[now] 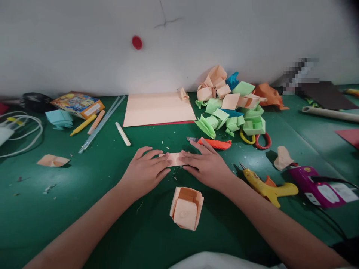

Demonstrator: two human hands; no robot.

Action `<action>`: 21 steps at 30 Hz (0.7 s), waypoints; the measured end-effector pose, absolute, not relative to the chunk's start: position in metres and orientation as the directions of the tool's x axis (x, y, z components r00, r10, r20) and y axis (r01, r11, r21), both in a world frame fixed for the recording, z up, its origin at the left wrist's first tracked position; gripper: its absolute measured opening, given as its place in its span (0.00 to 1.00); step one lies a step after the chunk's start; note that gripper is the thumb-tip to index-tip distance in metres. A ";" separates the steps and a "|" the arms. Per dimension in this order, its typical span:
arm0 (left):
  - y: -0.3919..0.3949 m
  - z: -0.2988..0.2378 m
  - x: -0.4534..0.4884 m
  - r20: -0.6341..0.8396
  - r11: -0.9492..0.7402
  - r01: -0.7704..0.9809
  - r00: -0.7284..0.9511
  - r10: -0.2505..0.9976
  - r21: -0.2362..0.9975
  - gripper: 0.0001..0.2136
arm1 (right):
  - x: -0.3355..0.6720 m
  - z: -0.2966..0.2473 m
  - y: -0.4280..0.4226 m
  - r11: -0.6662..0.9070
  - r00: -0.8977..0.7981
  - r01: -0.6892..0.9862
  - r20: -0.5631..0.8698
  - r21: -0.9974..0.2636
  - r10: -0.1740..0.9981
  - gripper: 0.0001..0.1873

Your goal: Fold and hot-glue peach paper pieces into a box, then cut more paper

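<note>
A short peach paper strip (176,159) lies flat on the green tabletop, its ends partly covered by fingers. My left hand (148,166) holds the left end with its fingertips pressed down on the paper. At the other end, my right hand (207,162) pins the strip the same way, its upper fingers raised and apart. Nearer to me stands a small folded peach paper box (187,209), its inside facing up. Just beyond my right fingers is an orange utility knife (215,144) with its blade pointing left.
Folded green paper pieces (232,112) heap up behind the knife, beside scissors (255,140). A yellow glue gun (269,186) and purple power strip (318,186) lie right. Peach sheets (157,108) rest against the wall. Glue sticks (102,125), a white stick (122,133) and cables (33,130) lie left.
</note>
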State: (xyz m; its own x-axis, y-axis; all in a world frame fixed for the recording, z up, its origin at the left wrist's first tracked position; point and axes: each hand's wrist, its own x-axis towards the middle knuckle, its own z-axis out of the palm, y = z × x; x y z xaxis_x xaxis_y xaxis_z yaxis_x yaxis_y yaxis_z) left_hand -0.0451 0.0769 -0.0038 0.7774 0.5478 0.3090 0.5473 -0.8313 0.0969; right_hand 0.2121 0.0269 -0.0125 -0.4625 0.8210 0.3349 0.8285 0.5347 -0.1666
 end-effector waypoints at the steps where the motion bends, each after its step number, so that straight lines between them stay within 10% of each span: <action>1: 0.077 -0.004 -0.045 0.313 -0.828 0.552 0.773 0.552 0.098 0.11 | 0.211 -0.013 0.028 0.535 -0.459 0.829 0.349 -0.163 0.817 0.14; 21: 0.091 -0.012 -0.026 0.365 -0.790 0.612 0.744 0.559 -0.038 0.13 | 0.192 -0.019 0.048 0.309 -0.231 0.929 0.334 -0.202 0.914 0.16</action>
State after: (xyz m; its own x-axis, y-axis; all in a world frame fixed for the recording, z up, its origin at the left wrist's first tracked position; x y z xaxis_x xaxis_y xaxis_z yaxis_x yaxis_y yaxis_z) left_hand -0.0259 0.0909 -0.0119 0.7442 0.5593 0.3651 0.6122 -0.7898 -0.0381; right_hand 0.1922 0.0484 -0.0192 -0.2306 0.9138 0.3344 0.9294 0.3086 -0.2024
